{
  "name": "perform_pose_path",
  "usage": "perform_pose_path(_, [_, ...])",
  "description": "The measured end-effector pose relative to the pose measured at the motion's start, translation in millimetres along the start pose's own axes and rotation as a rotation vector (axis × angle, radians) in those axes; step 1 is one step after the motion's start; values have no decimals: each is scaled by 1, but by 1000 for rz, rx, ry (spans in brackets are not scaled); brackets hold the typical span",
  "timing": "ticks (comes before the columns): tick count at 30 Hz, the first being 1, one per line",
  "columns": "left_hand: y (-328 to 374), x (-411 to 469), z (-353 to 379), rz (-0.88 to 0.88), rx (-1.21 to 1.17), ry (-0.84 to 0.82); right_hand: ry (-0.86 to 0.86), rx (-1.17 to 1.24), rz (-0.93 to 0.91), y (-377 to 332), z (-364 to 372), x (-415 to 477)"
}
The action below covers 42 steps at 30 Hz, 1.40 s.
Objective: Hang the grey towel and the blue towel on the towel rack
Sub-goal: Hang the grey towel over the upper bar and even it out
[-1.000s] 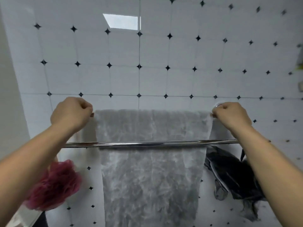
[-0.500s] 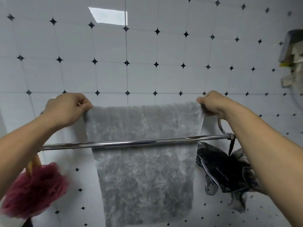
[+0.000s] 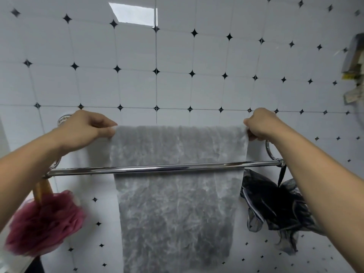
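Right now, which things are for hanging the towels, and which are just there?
For the job: grey towel, towel rack, left hand, right hand.

Just there: pink bath pouf, black mesh thing, tiled wall.

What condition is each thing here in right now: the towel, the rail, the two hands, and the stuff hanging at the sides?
Grey towel: spread flat, top edge draped over a back bar, hanging down behind the front rail.
Front rail: bare, crossing in front of the towel.
Left hand: pinching the towel's top left corner.
Right hand: closed on the top right corner.
Red bath pouf: hanging at the rail's left end.
Black mesh item: dangling at the right end.
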<state>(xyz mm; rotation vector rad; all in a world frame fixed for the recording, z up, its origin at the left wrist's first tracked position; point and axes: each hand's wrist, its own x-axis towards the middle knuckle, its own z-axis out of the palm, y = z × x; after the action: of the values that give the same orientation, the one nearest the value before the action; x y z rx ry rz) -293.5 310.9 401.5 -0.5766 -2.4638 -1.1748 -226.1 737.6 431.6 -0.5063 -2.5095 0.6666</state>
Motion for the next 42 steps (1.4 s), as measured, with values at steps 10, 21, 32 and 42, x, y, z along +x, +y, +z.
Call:
perform_pose_path(10, [-2, 3, 0, 56, 161, 102, 112, 65, -120, 22, 9, -8])
perform_pose_path(21, [6, -13, 3, 93, 311, 64, 92, -339, -451, 14, 19, -14])
perform_pose_path(32, [-2, -96, 50, 390, 44, 530, 489, 214, -560, 30, 66, -108])
perform_pose_path(42, [-120, -152, 177, -582, -147, -9, -317, 406, 298, 149, 221, -135])
